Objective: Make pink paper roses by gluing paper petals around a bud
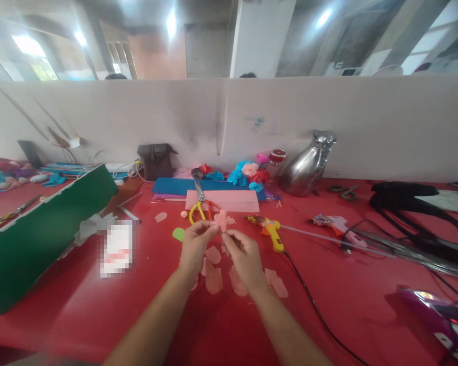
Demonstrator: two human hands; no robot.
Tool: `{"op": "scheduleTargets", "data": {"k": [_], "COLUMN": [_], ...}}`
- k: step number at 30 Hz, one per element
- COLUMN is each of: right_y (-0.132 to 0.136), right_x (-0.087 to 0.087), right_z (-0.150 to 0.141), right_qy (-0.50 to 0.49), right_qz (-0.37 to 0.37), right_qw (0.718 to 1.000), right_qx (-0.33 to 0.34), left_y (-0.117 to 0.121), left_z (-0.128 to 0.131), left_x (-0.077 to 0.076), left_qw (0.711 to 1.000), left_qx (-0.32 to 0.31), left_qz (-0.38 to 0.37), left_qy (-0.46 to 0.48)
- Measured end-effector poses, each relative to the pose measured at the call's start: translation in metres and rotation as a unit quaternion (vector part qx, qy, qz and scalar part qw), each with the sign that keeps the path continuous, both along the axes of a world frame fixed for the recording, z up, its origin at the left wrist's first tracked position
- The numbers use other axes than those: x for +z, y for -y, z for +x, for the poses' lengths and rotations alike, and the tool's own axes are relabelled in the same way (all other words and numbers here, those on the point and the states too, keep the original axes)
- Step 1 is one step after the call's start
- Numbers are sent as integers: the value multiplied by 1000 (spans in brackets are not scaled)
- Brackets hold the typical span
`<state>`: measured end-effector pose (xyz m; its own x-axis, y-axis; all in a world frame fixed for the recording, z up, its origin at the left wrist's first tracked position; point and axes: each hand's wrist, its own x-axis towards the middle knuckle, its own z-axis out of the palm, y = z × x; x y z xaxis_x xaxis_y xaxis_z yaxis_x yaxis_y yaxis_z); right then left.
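My left hand (196, 245) and my right hand (244, 255) meet above the red table (351, 310), and together they pinch a small pink paper flower (223, 219) between their fingertips. Several loose pink petals (213, 279) lie on the table under and beside my hands. Just beyond the flower rest yellow-handled scissors (200, 203) and a yellow glue gun (270, 232) with a black cord trailing toward the near right.
A green box (38, 239) lies at the left. Pink and blue foam sheets (223, 199), finished paper flowers (248, 175) and a metal jug (307, 165) stand by the white partition. A pink glue gun (338, 224), wires and black cables fill the right side.
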<state>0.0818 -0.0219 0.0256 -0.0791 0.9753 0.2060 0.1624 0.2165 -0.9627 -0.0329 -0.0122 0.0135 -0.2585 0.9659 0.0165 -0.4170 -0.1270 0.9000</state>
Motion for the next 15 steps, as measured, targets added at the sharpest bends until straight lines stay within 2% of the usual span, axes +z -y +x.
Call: {"op": "scheduleTargets", "data": {"k": [5, 10, 15], "right_y": [1, 1, 1], "right_x": [-2, -2, -2], "right_z": [0, 2, 2], "right_qy": [12, 24, 39], "right_qz": [6, 22, 31], "right_qw": [1000, 999, 998], "right_qx": [-10, -22, -28], "left_y": [2, 7, 10], "left_z": [-1, 1, 9], "left_x": [3, 4, 3], "left_qw": [999, 996, 989], "left_qx": [26, 35, 89], "left_qz": [3, 45, 54], "left_qy": [-23, -65, -101]}}
